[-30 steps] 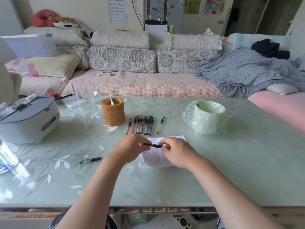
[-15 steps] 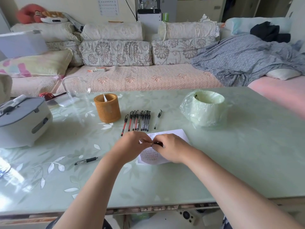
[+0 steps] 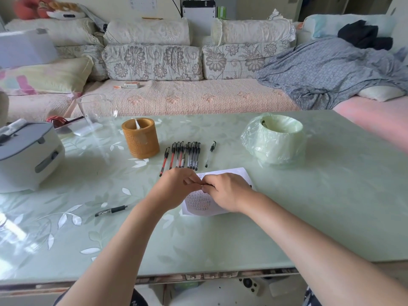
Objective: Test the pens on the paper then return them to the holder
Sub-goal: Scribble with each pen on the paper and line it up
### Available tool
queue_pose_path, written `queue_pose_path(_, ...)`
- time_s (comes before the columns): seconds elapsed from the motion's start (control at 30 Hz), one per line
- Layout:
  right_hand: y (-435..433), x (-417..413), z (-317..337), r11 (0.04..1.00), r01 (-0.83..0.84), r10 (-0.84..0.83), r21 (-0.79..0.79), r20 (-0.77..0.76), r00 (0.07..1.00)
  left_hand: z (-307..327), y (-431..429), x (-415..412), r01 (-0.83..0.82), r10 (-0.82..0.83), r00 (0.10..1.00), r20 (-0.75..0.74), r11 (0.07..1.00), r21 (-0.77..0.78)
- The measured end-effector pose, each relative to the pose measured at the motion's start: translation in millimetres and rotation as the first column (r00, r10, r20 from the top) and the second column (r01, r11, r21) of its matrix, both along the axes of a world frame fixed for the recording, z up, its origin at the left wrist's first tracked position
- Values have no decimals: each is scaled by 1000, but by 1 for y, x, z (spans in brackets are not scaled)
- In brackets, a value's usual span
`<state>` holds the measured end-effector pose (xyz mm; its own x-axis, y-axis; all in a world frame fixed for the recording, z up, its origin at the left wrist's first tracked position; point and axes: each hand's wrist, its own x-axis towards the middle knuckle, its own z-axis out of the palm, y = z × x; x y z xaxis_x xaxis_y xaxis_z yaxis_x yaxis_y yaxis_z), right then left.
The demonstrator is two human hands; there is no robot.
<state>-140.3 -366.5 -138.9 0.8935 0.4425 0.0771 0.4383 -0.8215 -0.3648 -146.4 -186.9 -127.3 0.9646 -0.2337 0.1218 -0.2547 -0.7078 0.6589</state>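
My left hand [image 3: 176, 187] and my right hand [image 3: 226, 193] meet fingertip to fingertip over a white sheet of paper [image 3: 198, 205] with scribbles on it. Both pinch one black pen, which is almost wholly hidden between the fingers. A brown woven pen holder [image 3: 140, 139] stands upright behind and to the left, with one pale item in it. Just beyond my hands a row of several red and black pens [image 3: 183, 155] lies side by side. One more pen [image 3: 210, 153] lies to their right, and a black pen [image 3: 111, 210] lies apart at the left.
On the green glass-topped table [image 3: 309, 217], a white and grey appliance [image 3: 26, 155] sits at the left. A plastic-wrapped green bowl [image 3: 273, 140] is at the back right, a clear jug [image 3: 97, 113] at the back left. A sofa with cushions runs behind the table.
My hands have come together: the black pen stretched between them a second ago is now covered by my fingers. The view has shifted slightly; the other pens lie as before.
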Motion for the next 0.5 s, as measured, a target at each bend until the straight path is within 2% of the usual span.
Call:
queue_pose_path(0.13, 0, 2, 0, 1000, 19, -19, -17, 22, 1000, 0, 4, 3, -15, 15, 1000, -16, 1000, -15)
queue_pose_path(0.37, -10, 7, -4, 995, 47, -32, 87, -171, 985, -2, 5, 7, -21, 21, 1000, -14, 998, 66)
queue_pose_path(0.5, -20, 11, -12, 950, 141, -78, 279, -225, 971, -8, 9, 12, -30, 31, 1000, -5, 988, 150)
